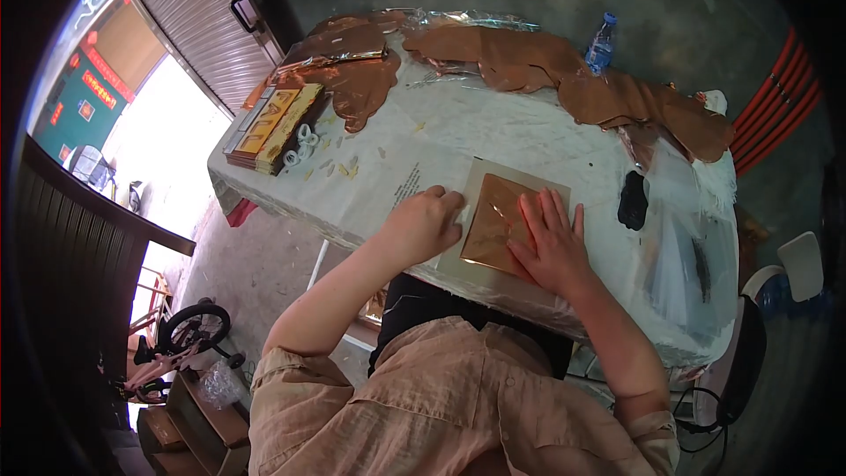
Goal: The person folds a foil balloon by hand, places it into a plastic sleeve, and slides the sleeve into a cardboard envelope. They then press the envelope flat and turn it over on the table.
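Note:
A shiny copper-gold foil sheet (485, 227) lies on a flat beige board (476, 178) at the near edge of the table. My right hand (553, 245) rests flat on the foil's right side, fingers stretched out and a little spread. Just left of the board, my left hand (425, 224) is closed, its fingers curled in together near the board's edge. Whatever it may pinch is too small or hidden to make out. A few lines of small print (407, 183) show on the white table covering beyond it.
Stacked boards with yellow lettering (269, 128), white rings (304, 143) and small yellowish scraps (344, 170) are at the table's left. Brown foil pieces (520, 57) line the far edge near a bottle (601, 44). At right lie a black object (632, 201) and clear plastic (674, 273).

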`<state>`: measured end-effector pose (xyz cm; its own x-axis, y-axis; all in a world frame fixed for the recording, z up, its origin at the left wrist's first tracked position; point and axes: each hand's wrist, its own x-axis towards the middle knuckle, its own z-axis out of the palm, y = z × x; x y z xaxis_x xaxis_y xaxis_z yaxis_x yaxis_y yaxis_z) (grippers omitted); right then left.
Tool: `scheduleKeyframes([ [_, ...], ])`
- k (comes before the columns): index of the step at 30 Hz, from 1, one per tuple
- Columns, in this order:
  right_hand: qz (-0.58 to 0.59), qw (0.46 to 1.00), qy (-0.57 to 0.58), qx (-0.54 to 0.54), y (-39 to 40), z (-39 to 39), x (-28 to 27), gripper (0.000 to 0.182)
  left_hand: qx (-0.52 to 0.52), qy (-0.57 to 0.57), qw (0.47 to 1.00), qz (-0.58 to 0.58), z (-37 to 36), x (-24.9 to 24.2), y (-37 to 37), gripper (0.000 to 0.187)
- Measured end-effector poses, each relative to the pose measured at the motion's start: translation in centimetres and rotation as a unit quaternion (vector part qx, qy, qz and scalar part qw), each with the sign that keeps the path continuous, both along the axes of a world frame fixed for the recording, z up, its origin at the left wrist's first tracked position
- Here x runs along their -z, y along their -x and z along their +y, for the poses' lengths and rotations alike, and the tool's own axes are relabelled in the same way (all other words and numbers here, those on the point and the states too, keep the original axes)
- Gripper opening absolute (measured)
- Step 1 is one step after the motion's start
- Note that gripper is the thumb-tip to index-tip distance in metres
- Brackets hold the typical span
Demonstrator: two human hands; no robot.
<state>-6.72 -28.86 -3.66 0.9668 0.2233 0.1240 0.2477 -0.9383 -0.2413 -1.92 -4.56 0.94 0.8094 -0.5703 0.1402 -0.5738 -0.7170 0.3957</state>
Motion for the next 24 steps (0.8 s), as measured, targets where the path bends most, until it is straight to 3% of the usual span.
scheduleKeyframes([
  [8, 0.02, 1.0, 0.017, 0.007, 0.0, 0.1, -0.3, 0.071, -0.081, 0.018, 0.994, 0.069, -0.5, -0.6, 1.5, 0.029],
  [15, -0.02, 1.0, 0.002, -0.004, -0.1, 0.0, 0.4, 0.072, -0.083, 0.007, 0.991, 0.108, -0.8, -1.7, 2.0, 0.024],
  [24, 0.009, 1.0, 0.021, 0.001, 0.1, 0.1, -0.2, 0.071, -0.079, -0.034, 0.989, 0.12, 0.3, -3.2, 1.1, 0.028],
])
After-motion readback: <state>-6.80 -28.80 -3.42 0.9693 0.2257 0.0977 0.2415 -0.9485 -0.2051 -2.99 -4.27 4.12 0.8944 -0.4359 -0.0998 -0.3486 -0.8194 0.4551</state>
